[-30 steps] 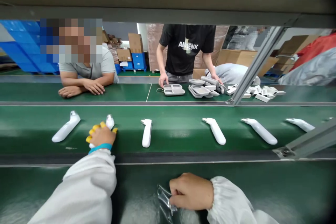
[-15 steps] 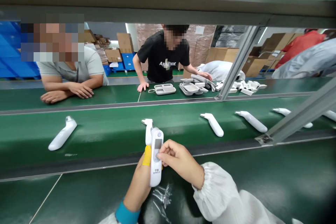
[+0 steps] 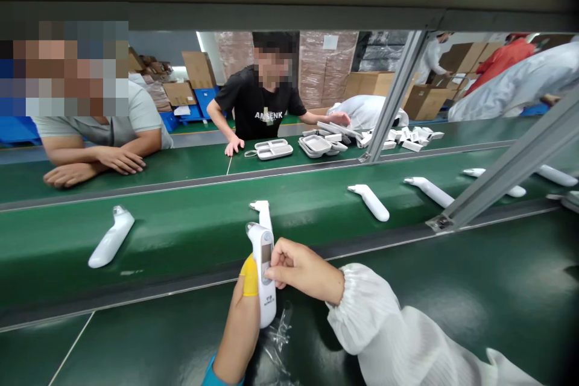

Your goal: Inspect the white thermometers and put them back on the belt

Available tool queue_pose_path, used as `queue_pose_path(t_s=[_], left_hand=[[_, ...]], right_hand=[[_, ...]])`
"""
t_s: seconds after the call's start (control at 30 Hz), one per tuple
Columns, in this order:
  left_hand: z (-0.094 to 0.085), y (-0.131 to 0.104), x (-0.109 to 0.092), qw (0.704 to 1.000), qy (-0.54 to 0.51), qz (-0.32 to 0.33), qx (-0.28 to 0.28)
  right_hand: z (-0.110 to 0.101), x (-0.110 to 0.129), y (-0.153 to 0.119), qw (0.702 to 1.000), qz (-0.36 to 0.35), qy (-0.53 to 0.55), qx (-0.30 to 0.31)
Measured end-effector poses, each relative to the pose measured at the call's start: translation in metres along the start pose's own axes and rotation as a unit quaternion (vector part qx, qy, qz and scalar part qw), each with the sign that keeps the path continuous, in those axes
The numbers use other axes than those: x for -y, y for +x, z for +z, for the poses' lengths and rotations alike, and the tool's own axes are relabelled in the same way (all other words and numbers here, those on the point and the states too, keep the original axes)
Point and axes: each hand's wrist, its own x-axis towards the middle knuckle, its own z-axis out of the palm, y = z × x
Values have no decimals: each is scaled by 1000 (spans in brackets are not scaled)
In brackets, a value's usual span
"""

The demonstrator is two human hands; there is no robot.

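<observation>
A white ear thermometer (image 3: 268, 289) with a small grey screen stands nearly upright in my left hand (image 3: 242, 313), which is closed round it from the left and wears a yellow finger cover. My right hand (image 3: 305, 268) is at its right side, fingers curled, thumb and fingertips touching the front below the screen; whether they pinch something small cannot be made out. Just behind it, another white thermometer (image 3: 263, 212) lies on the green belt, partly hidden. Crumpled clear plastic (image 3: 278, 344) lies on the surface below my hands.
More white thermometers (image 3: 112, 238) lie along the belt (image 3: 312, 217). A slanted metal post (image 3: 502, 157) rises at the right. Across the belt, grey trays (image 3: 274, 149) and small white pieces (image 3: 414, 137) lie near a person in black; another person rests folded arms at the left.
The held thermometer has turned slightly, so its tip now points more to the left. The view has shifted a little. My right hand keeps touching the thermometer's front.
</observation>
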Motion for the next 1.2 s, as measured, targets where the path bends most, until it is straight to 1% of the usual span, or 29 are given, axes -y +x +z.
queue_pose_path(t_s=[0.07,0.1,0.2,0.23,0.4,0.47,0.53,0.57,0.6,0.67,0.73,0.8,0.87,0.9,0.93,0.97,1.03,1.07,1.13,1.2], left_hand=[[-2,2,4,1000,2,7,-2],[-2,3,7,1000,6,16,-3],[-4,4,12,999,25,42,-11],[-4,4,13,998,31,43,-14],[-6,3,8,999,27,23,-16],[-6,3,4,999,24,19,-29],[-5,2,-2,998,27,22,-46],[-4,0,-5,998,30,27,-54],[-1,-2,-7,997,33,33,-62],[4,-7,-11,996,42,46,-71],[8,-9,-12,994,64,64,-68],[5,-5,-11,988,105,89,-63],[-6,11,-13,973,182,113,-88],[-15,24,-16,961,224,121,-112],[-25,39,-20,946,266,124,-137],[-36,56,-25,932,301,122,-160],[-57,93,-34,914,346,112,-178],[-64,110,-38,905,370,103,-183],[-74,137,-41,884,418,82,-192],[-78,155,-41,863,454,61,-210]], right_hand=[[0,0,-1,1000,0,11,6],[1,0,-2,1000,-5,1,-5],[5,-4,-1,996,-23,-54,-62],[6,-6,-1,996,-22,-58,-68],[4,-7,3,999,13,-8,-27],[3,-3,1,999,9,-31,-19],[6,2,-4,993,-28,-112,-16],[8,4,-6,983,-57,-176,-23],[11,5,-9,965,-87,-246,-34],[17,7,-12,913,-132,-382,-60],[19,8,-11,863,-138,-478,-84],[15,9,-9,823,-117,-545,-113],[7,9,-7,793,-81,-587,-144],[3,8,-8,785,-64,-600,-141],[1,5,-9,782,-52,-611,-112],[1,1,-11,782,-44,-619,-61],[7,-11,-18,775,-32,-627,74],[13,-18,-20,766,-22,-631,122],[24,-29,-24,751,-2,-641,159],[30,-35,-24,749,6,-640,172]])
